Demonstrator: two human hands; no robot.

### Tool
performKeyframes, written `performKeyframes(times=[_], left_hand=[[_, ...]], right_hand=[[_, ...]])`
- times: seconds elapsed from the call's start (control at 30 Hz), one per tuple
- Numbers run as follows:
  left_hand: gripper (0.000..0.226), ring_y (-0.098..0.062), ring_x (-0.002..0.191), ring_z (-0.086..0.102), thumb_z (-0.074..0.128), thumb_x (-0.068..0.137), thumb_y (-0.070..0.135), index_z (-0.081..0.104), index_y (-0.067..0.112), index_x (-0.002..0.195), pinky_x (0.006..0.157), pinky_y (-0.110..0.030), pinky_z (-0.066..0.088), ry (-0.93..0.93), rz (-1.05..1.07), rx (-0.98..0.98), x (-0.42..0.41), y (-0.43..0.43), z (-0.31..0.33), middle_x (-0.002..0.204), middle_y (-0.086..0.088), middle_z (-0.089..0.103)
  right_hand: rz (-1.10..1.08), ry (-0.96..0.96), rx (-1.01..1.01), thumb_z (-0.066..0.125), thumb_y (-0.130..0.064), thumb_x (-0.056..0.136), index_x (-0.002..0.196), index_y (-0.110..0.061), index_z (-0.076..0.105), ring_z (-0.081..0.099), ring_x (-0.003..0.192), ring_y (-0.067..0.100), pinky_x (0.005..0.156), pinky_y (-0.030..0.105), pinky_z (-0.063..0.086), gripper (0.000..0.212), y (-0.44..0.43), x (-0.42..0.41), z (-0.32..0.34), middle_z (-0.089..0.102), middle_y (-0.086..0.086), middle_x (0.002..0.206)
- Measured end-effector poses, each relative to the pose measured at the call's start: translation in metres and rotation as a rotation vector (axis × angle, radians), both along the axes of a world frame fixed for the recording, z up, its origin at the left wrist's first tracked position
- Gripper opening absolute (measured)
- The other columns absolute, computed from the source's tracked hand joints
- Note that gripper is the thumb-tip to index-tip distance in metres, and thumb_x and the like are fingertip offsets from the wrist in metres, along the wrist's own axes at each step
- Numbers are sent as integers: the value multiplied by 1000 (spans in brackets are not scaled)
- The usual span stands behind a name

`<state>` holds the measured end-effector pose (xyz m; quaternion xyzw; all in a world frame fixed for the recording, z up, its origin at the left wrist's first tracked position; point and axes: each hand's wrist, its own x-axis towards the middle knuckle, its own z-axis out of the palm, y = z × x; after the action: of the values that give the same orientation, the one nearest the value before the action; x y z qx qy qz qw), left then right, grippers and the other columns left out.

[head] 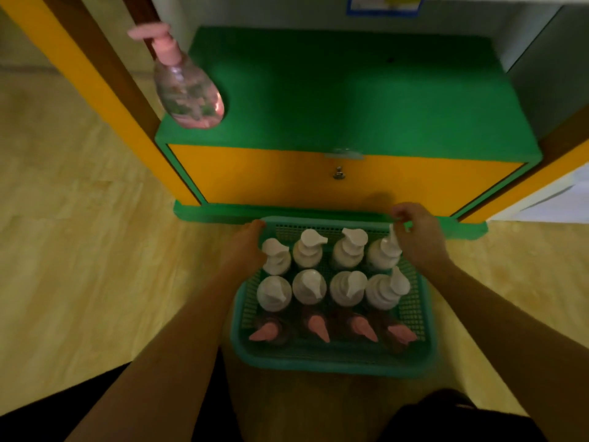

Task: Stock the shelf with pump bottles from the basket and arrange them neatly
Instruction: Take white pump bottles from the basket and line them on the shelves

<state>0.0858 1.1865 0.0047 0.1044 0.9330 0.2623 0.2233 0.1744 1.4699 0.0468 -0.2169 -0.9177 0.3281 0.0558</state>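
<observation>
A green mesh basket [331, 362] sits on the floor before the shelf unit. It holds several white pump bottles [310, 250] in two rows and a near row of clear bottles with pink pumps [318, 328]. My left hand [247, 245] rests against the basket's far left corner, beside a white bottle. My right hand [417, 234] is at the far right corner, fingers pinched on the pump of the far right white bottle [384, 255]. One clear pink-pump bottle [188, 90] stands on the green shelf [350, 100] at its left edge.
The shelf tops a yellow cabinet front with a small lock [338, 173]. Yellow and brown uprights [95, 78] flank the unit on both sides. Pale wood-pattern floor [79, 250] surrounds the basket. My dark-clothed knees [446, 416] are at the bottom edge.
</observation>
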Motion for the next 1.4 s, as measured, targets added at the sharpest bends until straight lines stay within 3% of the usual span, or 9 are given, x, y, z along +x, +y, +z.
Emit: performKeyframes(times=[0.1, 0.23, 0.37, 0.63, 0.73, 1.0, 1.17, 1.27, 1.4], left_hand=[[61, -33, 119, 48, 68, 72, 11, 45, 9, 129, 97, -43, 43, -19, -115, -44, -2, 3, 5, 131, -18, 51], [51, -30, 115, 52, 72, 74, 18, 53, 9, 121, 91, -37, 43, 24, -98, 54, 3, 4, -1, 124, -14, 57], [49, -29, 110, 55, 73, 74, 25, 55, 9, 117, 91, -42, 48, 16, -60, 151, 0, 4, -15, 120, -14, 59], [40, -28, 109, 56, 67, 80, 18, 54, 9, 116, 91, -45, 48, 16, 82, 297, 11, 2, -42, 117, -15, 62], [37, -24, 105, 57, 68, 80, 19, 55, 11, 114, 88, -40, 49, 32, 144, 365, 15, 3, -36, 113, -11, 63], [35, -19, 98, 61, 73, 74, 13, 62, 7, 106, 85, -33, 51, 59, 86, 580, -1, -6, 68, 104, -5, 66], [34, -11, 91, 60, 70, 75, 6, 60, 5, 108, 79, -16, 50, 66, 68, 695, 6, -9, 160, 102, -5, 64], [36, -18, 95, 62, 69, 76, 9, 59, 3, 110, 86, -26, 51, 127, 92, 746, 16, -12, 210, 103, -7, 66], [37, -7, 87, 62, 72, 73, 10, 61, 7, 109, 76, -20, 53, 294, 127, 799, 33, -12, 261, 100, -4, 67]], right_hand=[[290, -93, -39, 55, -5, 86, 116, -5, 56, 55, 108, 28, 86, 30, 41, 30, -38, -18, 1, 57, 15, 120], [534, -250, 65, 59, -21, 86, 129, -12, 46, 48, 121, 26, 100, 36, 39, 45, -73, -29, -19, 50, 9, 132], [519, -267, 93, 60, -25, 85, 133, -14, 41, 41, 128, 25, 107, 38, 34, 52, -87, -35, -39, 45, 8, 140], [423, -282, 112, 57, -21, 87, 122, -13, 48, 52, 115, 31, 93, 43, 45, 37, -98, -49, -57, 53, 11, 129], [404, -243, 45, 60, -19, 85, 119, -11, 50, 53, 112, 32, 92, 43, 45, 36, -97, -48, -51, 54, 13, 127], [364, -31, -136, 67, -22, 81, 116, -12, 53, 47, 99, 13, 81, 25, 35, 39, -84, -40, 34, 56, 8, 118], [384, 80, -133, 66, -22, 82, 120, -10, 52, 50, 105, 21, 85, 31, 41, 42, -84, -33, 119, 55, 11, 119], [377, 147, -120, 66, -19, 81, 118, -8, 53, 48, 102, 17, 83, 27, 36, 41, -88, -26, 166, 56, 11, 119], [348, 262, -98, 68, -16, 79, 117, -7, 55, 52, 107, 26, 85, 27, 37, 41, -91, -14, 223, 58, 14, 118]])
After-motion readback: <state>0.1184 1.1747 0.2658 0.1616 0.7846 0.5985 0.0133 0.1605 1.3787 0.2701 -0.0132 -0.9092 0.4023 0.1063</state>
